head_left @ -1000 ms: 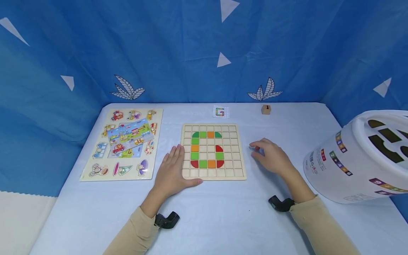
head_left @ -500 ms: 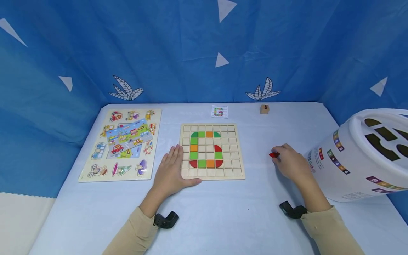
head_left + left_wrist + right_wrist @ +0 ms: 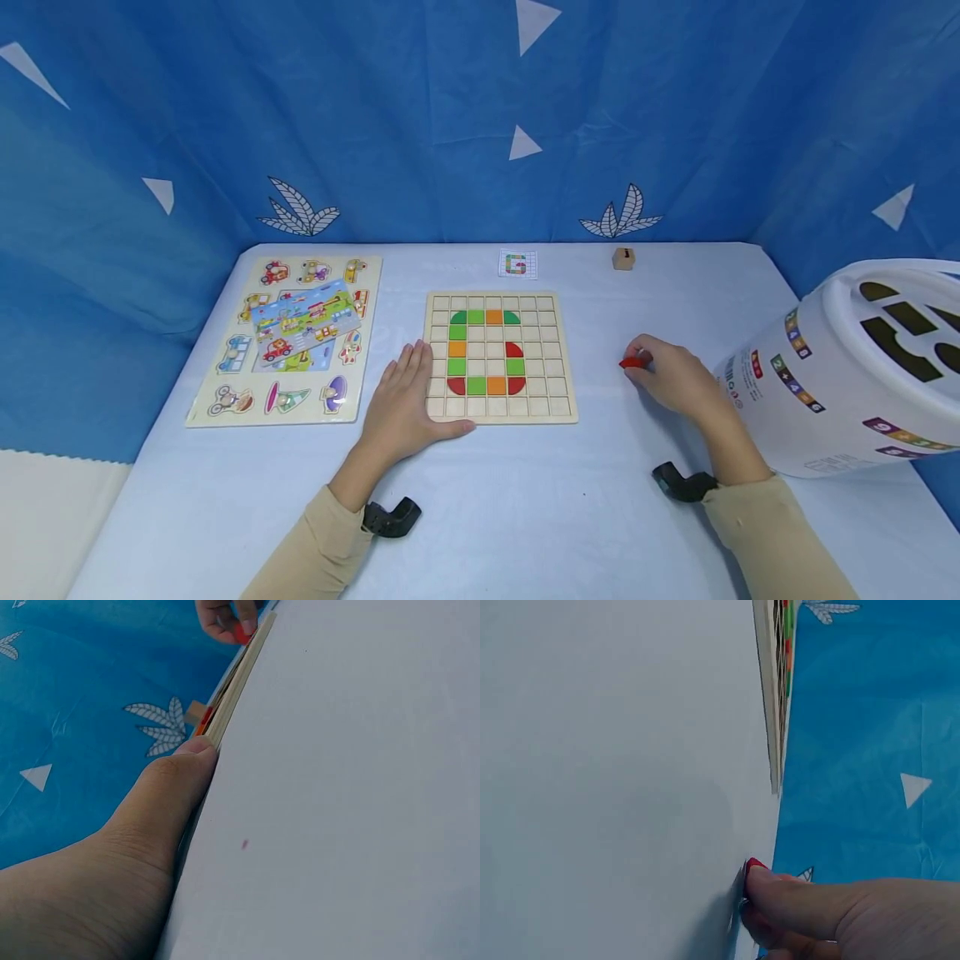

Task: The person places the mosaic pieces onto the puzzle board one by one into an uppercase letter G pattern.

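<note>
A wooden grid board lies mid-table with green, orange and red tiles set in it in the shape of a letter G. My left hand rests along the board's left edge, fingers straight and thumb against its near edge. To the right of the board, my right hand pinches a small red tile between thumb and fingers, close over the table. That red tile peeks out past the thumb in the right wrist view, most of it hidden.
A puzzle board with vehicle pieces and picture cards lies on the left. Behind the grid board are a small G pattern card and a wooden block. A large white bucket stands close to my right forearm.
My right hand first moved right, away from the board, then slightly back left, with the red tile now showing at its fingertips. My left hand has stayed at the board's edge.
</note>
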`<state>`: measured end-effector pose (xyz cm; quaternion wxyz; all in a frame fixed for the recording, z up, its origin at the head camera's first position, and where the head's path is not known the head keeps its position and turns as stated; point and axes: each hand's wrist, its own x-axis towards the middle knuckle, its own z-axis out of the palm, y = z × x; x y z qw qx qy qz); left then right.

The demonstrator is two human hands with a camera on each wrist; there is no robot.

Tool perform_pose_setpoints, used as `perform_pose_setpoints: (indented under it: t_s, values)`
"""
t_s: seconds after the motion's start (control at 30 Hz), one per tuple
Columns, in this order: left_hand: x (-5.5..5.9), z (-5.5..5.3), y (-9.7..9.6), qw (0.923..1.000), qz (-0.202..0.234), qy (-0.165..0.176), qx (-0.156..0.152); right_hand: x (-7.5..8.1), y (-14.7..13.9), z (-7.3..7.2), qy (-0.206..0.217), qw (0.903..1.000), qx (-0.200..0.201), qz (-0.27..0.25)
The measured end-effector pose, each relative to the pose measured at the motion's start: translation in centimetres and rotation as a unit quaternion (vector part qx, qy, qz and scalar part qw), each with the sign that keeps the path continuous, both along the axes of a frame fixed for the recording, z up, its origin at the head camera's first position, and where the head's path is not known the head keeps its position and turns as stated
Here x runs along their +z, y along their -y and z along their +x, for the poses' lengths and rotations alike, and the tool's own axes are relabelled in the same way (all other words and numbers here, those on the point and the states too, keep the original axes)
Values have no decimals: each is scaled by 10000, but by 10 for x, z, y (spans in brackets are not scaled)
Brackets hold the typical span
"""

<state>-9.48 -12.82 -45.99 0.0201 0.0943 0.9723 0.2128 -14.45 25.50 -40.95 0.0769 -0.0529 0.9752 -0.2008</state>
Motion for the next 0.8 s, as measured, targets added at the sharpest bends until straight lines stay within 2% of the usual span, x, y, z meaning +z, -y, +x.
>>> perform_pose_setpoints:
  t_s: [0.17,0.3,0.47,0.8]
  values:
    - [0,0,0,10000,24,11,1,-1,26,-10,-82,9990,54,-427]
    - [-1,0,0,10000,3,10,0,0,52,-18,-165,9970,292,-691]
    - [-2,0,0,10000,-38,1,-6,1,85,-24,-13,9932,601,-1000]
    - [-2,-1,0,9999,-139,-7,33,-4,133,-33,58,9860,1029,-1311]
